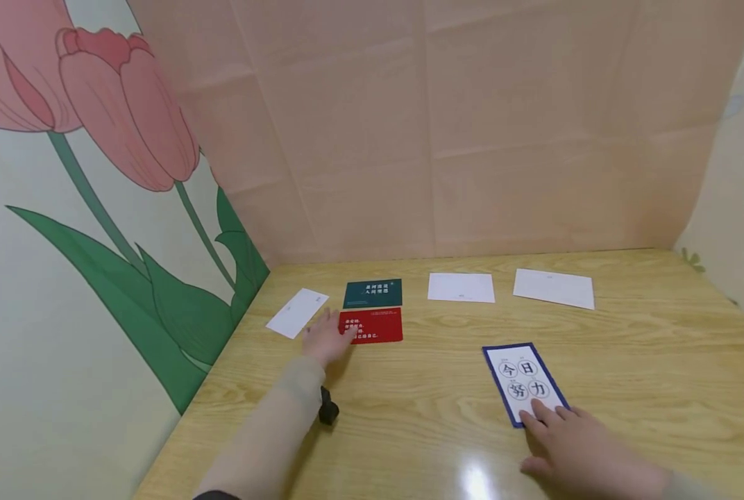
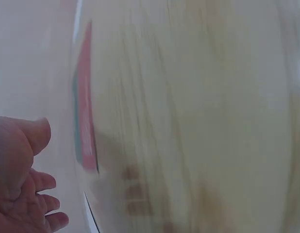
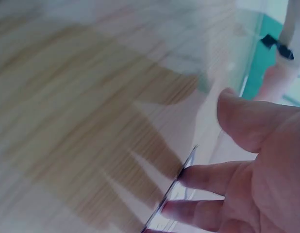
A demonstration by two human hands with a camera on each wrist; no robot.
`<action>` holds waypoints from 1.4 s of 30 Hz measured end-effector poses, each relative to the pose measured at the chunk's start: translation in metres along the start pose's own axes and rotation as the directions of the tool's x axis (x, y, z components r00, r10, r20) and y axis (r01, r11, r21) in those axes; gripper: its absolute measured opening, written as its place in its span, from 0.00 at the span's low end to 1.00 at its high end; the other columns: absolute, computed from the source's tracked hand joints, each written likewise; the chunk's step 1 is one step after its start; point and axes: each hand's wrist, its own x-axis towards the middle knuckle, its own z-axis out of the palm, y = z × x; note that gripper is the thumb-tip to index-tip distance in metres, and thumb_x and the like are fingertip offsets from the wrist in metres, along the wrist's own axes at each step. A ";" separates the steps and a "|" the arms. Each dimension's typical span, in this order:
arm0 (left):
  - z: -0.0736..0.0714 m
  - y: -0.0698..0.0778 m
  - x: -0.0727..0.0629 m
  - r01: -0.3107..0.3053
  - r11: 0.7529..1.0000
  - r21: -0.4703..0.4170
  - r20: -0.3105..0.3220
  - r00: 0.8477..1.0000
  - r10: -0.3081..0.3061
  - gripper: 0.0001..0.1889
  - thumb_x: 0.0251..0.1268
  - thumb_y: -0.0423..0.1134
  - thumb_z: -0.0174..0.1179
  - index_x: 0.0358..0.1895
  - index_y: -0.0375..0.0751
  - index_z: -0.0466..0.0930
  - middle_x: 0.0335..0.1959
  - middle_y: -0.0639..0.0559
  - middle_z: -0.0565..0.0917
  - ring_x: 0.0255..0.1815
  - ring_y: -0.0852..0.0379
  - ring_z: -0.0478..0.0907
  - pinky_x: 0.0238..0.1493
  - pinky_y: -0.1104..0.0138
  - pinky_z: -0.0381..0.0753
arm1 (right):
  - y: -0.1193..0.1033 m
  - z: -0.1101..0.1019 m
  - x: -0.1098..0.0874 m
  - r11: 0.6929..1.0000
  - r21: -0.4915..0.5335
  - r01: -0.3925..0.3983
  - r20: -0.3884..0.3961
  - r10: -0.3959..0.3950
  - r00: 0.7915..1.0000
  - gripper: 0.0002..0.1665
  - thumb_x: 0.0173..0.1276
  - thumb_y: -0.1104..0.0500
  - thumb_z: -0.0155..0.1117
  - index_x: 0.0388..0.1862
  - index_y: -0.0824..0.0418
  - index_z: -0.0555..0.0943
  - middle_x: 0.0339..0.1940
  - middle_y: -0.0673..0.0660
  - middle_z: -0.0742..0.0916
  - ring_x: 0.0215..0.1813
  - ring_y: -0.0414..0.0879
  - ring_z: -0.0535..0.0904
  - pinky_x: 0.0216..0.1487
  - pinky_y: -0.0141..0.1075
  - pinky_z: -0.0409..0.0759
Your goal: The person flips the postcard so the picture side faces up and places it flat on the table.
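Observation:
In the head view my left hand (image 1: pixel 326 340) is over the left end of a red card (image 1: pixel 384 325) printed with white characters, and overlaps it. Its fingers are relaxed in the left wrist view, with nothing held between thumb and fingers. Just left of it lies a white card (image 1: pixel 296 314), set at a slant. A dark green card (image 1: pixel 375 293) sits right behind the red one. On the right, the fingertips of my right hand (image 1: pixel 575 442) rest on the near edge of a blue-bordered white card (image 1: pixel 514 357) with large black characters in circles.
Two more white cards, one at the back middle (image 1: pixel 461 287) and one at the back right (image 1: pixel 553 288), lie on the wooden table (image 1: pixel 422 403). A pink cloth backdrop (image 1: pixel 447 139) rises behind it. The left wall (image 1: pixel 10 333) has painted tulips.

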 end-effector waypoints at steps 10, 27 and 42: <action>-0.008 -0.066 0.019 0.142 0.990 0.024 0.098 0.985 -0.144 0.40 0.70 0.60 0.45 0.75 0.34 0.51 0.75 0.34 0.51 0.74 0.35 0.49 0.69 0.40 0.43 | 0.039 -0.001 -0.017 1.000 0.002 -0.031 -0.065 0.031 0.997 0.42 0.60 0.31 0.59 0.59 0.63 0.78 0.60 0.67 0.78 0.57 0.69 0.74 0.56 0.65 0.66; -0.022 -0.110 -0.040 0.056 0.995 0.088 0.144 0.987 -0.068 0.39 0.70 0.62 0.46 0.72 0.36 0.59 0.72 0.36 0.59 0.72 0.37 0.55 0.62 0.31 0.46 | 0.115 0.015 -0.036 0.989 -0.031 -0.142 -0.180 0.134 0.975 0.34 0.62 0.38 0.65 0.52 0.65 0.81 0.53 0.75 0.80 0.51 0.70 0.77 0.47 0.67 0.70; -0.017 -0.122 -0.137 -0.221 0.974 0.042 0.139 0.967 0.214 0.32 0.68 0.57 0.54 0.67 0.39 0.70 0.69 0.42 0.67 0.69 0.40 0.62 0.60 0.33 0.52 | 0.162 0.021 -0.048 0.980 0.008 -0.197 -0.151 0.196 0.969 0.32 0.67 0.40 0.60 0.53 0.67 0.80 0.54 0.80 0.76 0.49 0.77 0.74 0.45 0.68 0.68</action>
